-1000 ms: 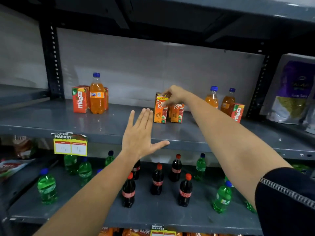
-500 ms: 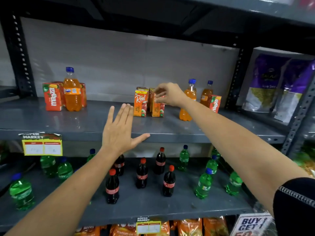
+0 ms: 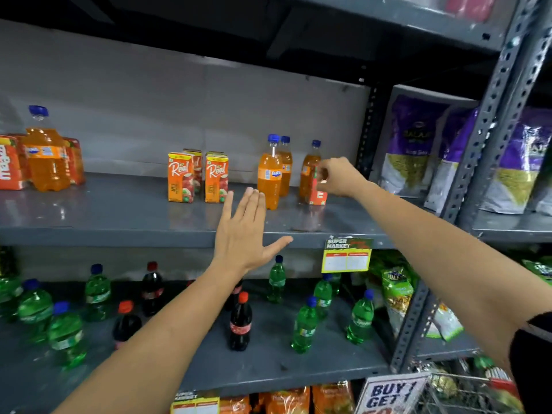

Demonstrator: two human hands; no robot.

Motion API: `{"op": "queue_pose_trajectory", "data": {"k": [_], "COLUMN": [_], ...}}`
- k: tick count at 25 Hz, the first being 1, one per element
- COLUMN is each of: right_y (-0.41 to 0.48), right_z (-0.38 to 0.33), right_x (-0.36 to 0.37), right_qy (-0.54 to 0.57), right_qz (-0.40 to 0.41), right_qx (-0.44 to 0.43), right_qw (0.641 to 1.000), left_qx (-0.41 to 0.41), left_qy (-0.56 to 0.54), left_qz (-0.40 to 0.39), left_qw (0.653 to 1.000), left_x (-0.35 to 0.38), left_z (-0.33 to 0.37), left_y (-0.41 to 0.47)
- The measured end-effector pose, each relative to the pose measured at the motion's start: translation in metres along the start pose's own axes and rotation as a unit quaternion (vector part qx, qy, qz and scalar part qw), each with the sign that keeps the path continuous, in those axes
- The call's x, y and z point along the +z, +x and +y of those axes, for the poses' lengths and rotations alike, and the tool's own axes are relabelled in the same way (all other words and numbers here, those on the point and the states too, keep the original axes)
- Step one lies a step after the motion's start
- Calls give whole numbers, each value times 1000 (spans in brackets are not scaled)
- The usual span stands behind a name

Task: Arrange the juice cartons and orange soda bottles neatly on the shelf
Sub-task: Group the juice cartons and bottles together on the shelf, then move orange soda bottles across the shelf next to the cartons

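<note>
On the grey middle shelf [image 3: 119, 216], orange Real juice cartons [image 3: 180, 177] stand in a small group at the centre. To their right stand three orange soda bottles: the nearest [image 3: 269, 174], one behind it [image 3: 286, 165] and one further right [image 3: 307, 171]. My right hand [image 3: 337, 177] pinches the top of a red Maaza carton [image 3: 316, 192] in front of the rightmost bottle. My left hand [image 3: 245, 234] hovers flat, fingers apart, before the shelf edge and holds nothing. At the far left stand more Maaza cartons [image 3: 10, 167] and one soda bottle [image 3: 44, 153].
Green and dark cola bottles [image 3: 240, 321] are scattered on the shelf below. Purple snack bags [image 3: 415, 144] fill the bay to the right, beyond a perforated grey upright [image 3: 490, 115]. A yellow price tag [image 3: 346, 255] hangs from the shelf edge.
My right hand left the Real cartons and moved right to grip the Maaza carton by the rightmost bottle. The view swung right; my left hand stayed open.
</note>
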State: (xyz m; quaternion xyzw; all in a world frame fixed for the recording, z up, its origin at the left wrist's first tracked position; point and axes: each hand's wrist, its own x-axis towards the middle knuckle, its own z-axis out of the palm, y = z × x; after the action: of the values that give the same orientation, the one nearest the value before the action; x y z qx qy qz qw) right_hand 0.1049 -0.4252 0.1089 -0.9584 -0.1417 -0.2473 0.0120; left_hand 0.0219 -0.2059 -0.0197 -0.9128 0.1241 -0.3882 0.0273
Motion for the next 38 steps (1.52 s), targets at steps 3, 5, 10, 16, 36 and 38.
{"op": "queue_pose_trajectory", "data": {"k": [3, 5, 10, 16, 36, 38], "right_y": [24, 38, 47, 21, 148, 154], "right_z": [23, 28, 30, -14, -449, -462], "right_x": [1, 6, 2, -68, -12, 4], "right_qy": [-18, -36, 17, 62, 156, 142], "right_qz": [3, -61, -93, -216, -136, -148], "right_qx": [20, 20, -14, -58, -79, -51], "right_qw": [1000, 997, 995, 973, 975, 977], "left_qx": [-3, -4, 1, -63, -61, -53], "left_qy": [15, 25, 44, 73, 84, 76], "left_qz": [19, 26, 28, 5, -32, -32], "left_qw": [1000, 999, 999, 995, 994, 995], "left_x": [4, 6, 4, -12, -70, -64], "left_z": [12, 11, -2, -84, -404, -411], "left_y": [5, 5, 1, -42, -145, -143]}}
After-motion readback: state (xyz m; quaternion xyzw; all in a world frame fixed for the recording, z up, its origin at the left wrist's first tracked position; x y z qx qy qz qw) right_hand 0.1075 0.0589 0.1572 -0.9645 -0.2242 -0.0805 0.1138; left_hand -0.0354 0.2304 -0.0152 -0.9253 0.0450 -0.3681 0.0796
